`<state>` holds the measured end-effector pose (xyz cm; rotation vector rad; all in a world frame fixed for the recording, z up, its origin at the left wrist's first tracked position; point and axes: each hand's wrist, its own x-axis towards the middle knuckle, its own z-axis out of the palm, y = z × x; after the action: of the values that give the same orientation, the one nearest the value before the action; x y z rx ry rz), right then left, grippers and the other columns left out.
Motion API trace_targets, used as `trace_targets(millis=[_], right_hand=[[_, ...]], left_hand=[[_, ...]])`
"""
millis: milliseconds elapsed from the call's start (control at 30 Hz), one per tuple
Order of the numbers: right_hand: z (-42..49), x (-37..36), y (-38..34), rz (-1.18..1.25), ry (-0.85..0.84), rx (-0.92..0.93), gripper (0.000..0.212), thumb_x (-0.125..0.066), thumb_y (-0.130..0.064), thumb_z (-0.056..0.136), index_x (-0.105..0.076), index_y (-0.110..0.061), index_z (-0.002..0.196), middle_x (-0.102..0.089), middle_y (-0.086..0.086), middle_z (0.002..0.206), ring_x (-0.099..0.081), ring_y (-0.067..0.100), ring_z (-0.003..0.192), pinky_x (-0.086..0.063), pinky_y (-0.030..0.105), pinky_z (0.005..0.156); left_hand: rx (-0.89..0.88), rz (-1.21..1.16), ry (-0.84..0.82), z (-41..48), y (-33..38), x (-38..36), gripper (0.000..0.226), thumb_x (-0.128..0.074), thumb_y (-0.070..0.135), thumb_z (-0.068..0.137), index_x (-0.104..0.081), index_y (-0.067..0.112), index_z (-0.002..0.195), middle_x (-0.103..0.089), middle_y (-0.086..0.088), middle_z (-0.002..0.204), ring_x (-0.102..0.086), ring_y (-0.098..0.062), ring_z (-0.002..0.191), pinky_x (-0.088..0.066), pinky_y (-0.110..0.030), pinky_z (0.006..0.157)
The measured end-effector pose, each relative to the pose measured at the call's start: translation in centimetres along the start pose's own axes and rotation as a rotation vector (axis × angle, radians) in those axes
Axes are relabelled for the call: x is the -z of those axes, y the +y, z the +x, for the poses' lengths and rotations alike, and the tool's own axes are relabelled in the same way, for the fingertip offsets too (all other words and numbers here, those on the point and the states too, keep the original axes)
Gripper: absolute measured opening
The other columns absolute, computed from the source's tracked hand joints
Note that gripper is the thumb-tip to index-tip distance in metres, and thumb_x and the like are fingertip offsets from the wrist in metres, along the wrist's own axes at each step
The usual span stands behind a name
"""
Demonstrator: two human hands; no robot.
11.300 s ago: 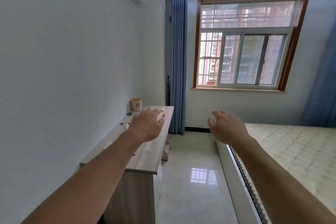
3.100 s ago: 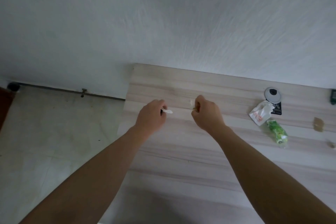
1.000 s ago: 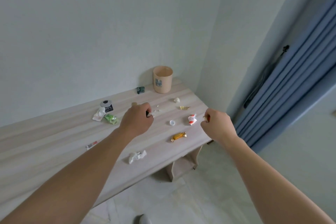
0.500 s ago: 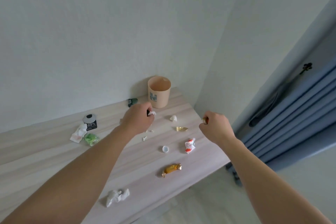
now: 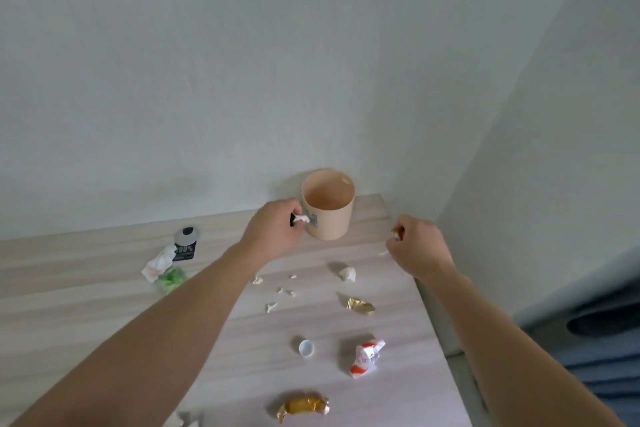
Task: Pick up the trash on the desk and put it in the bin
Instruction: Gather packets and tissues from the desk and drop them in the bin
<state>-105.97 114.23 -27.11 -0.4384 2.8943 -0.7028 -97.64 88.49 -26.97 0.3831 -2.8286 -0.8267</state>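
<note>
Head camera looks down over a pale wood-grain desk [image 5: 104, 295] pushed into the corner of a white-walled room. At the back of it, close to the wall, stands a small peach-coloured plastic bin [image 5: 328, 210], round, upright and open at the top, with a little label on its front.

The person's left hand [image 5: 275, 230] is curled just beside the bin's left side, below its rim, fingers pinched together on a small white scrap [image 5: 301, 218] with something dark tucked behind it. The right hand [image 5: 417, 246] is out to the right of the bin, near the desk's far edge, also closed; a small orange-tinted bit [image 5: 396, 231] peeks from between thumb and forefinger, too small to say what it is. The two hands are well apart, with the bin between them.

Litter lies scattered on the desk nearer the viewer: a crumpled white paper ball [image 5: 347, 273], a gold foil wrapper [image 5: 360, 305], several tiny white crumbs of paper [image 5: 272, 306], a white bottle cap [image 5: 307, 347], a red-and-white crumpled wrapper [image 5: 367, 357], and a gold-wrapped sweet [image 5: 303, 406] near the front edge. Off to the left sit a black-and-grey packet [image 5: 186, 246], a white-and-pink sachet [image 5: 157, 263] and a green wrapper [image 5: 170, 278], bunched together. Blue curtain fabric [image 5: 606, 350] shows at the lower right.
</note>
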Motion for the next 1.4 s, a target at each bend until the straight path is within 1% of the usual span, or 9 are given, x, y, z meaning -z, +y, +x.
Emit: trace_targets(millis=[200, 400, 500, 633, 833, 967, 1100, 1233, 1400], right_hand=[[7.1, 1.1, 3.4, -0.014, -0.078, 0.074, 0.009, -0.058, -0.019, 0.081, -0.051, -0.018, 0.076, -0.052, 0.000, 0.070, -0.048, 0.024, 0.071, -0.033, 0.028, 0.062], [12.2, 0.9, 4.0, 0.013, -0.098, 0.135, 0.005, -0.061, -0.021, 0.081, -0.061, -0.017, 0.083, -0.056, -0.001, 0.077, -0.054, 0.022, 0.077, -0.033, 0.025, 0.064], [13.8, 0.7, 4.6, 0.037, -0.129, 0.138, 0.007, -0.061, -0.022, 0.081, -0.055, -0.021, 0.080, -0.056, -0.001, 0.077, -0.054, 0.020, 0.076, -0.033, 0.025, 0.064], [14.8, 0.1, 6.2, 0.002, -0.160, 0.115, 0.008, -0.062, -0.025, 0.081, -0.057, -0.019, 0.079, -0.059, 0.001, 0.078, -0.055, 0.022, 0.078, -0.034, 0.026, 0.065], [16.2, -0.3, 8.0, -0.008, -0.180, 0.078, 0.008, -0.059, -0.024, 0.082, -0.060, -0.016, 0.085, -0.058, -0.002, 0.078, -0.052, 0.020, 0.075, -0.038, 0.028, 0.066], [16.2, -0.7, 8.6, 0.003, -0.193, 0.076, 0.004, -0.058, -0.023, 0.082, -0.056, -0.019, 0.081, -0.058, -0.002, 0.075, -0.055, 0.020, 0.076, -0.041, 0.029, 0.067], [16.2, -0.9, 8.6, -0.027, -0.169, 0.085, 0.005, -0.060, -0.022, 0.083, -0.059, -0.017, 0.083, -0.060, 0.000, 0.077, -0.056, 0.023, 0.077, -0.040, 0.030, 0.068], [15.9, -0.7, 7.6, -0.019, -0.165, 0.082, 0.004, -0.059, -0.020, 0.082, -0.056, -0.017, 0.080, -0.061, 0.001, 0.078, -0.056, 0.022, 0.076, -0.042, 0.030, 0.068], [15.2, -0.3, 5.5, -0.045, -0.126, 0.099, 0.005, -0.060, -0.020, 0.082, -0.059, -0.016, 0.083, -0.062, 0.004, 0.081, -0.057, 0.024, 0.080, -0.038, 0.028, 0.066]], left_hand=[[0.070, 0.032, 0.030, 5.3, 2.6, -2.4, 0.005, -0.058, 0.015, 0.083, -0.059, 0.019, 0.084, -0.050, 0.011, 0.061, -0.051, -0.019, 0.060, -0.040, -0.028, 0.055], [0.113, 0.112, 0.056, 10.9, 3.9, -4.1, 0.007, -0.056, 0.017, 0.084, -0.059, 0.017, 0.089, -0.058, 0.002, 0.077, -0.055, -0.022, 0.073, -0.040, -0.029, 0.059], [0.107, 0.154, 0.040, 13.1, 3.7, -5.0, 0.012, -0.058, 0.020, 0.085, -0.060, 0.018, 0.096, -0.059, -0.001, 0.087, -0.057, -0.023, 0.079, -0.047, -0.033, 0.067], [0.131, 0.155, 0.016, 14.9, 3.0, -6.4, 0.017, -0.063, 0.025, 0.084, -0.061, 0.022, 0.100, -0.054, 0.003, 0.091, -0.059, -0.020, 0.080, -0.048, -0.031, 0.070], [0.180, 0.058, -0.067, 16.7, 2.3, -8.3, 0.047, -0.077, 0.032, 0.074, -0.055, 0.027, 0.115, -0.051, 0.003, 0.105, -0.058, -0.019, 0.086, -0.051, -0.033, 0.077], [0.193, 0.108, -0.157, 17.0, 1.4, -8.8, 0.061, -0.072, 0.043, 0.070, -0.046, 0.035, 0.125, -0.049, 0.005, 0.124, -0.050, -0.020, 0.114, -0.045, -0.033, 0.086], [0.204, 0.212, -0.154, 16.1, 0.5, -8.6, 0.072, -0.062, 0.051, 0.083, -0.031, 0.027, 0.144, -0.029, -0.005, 0.154, -0.027, -0.026, 0.141, -0.034, -0.045, 0.110], [0.163, 0.329, -0.110, 15.1, 0.1, -7.5, 0.067, -0.048, 0.048, 0.093, -0.024, 0.020, 0.148, -0.019, -0.011, 0.159, -0.016, -0.028, 0.146, -0.022, -0.046, 0.117], [0.155, 0.324, -0.051, 13.8, -1.0, -4.6, 0.062, -0.042, 0.043, 0.096, -0.023, 0.016, 0.149, -0.018, -0.011, 0.159, -0.014, -0.028, 0.147, -0.019, -0.047, 0.119]])
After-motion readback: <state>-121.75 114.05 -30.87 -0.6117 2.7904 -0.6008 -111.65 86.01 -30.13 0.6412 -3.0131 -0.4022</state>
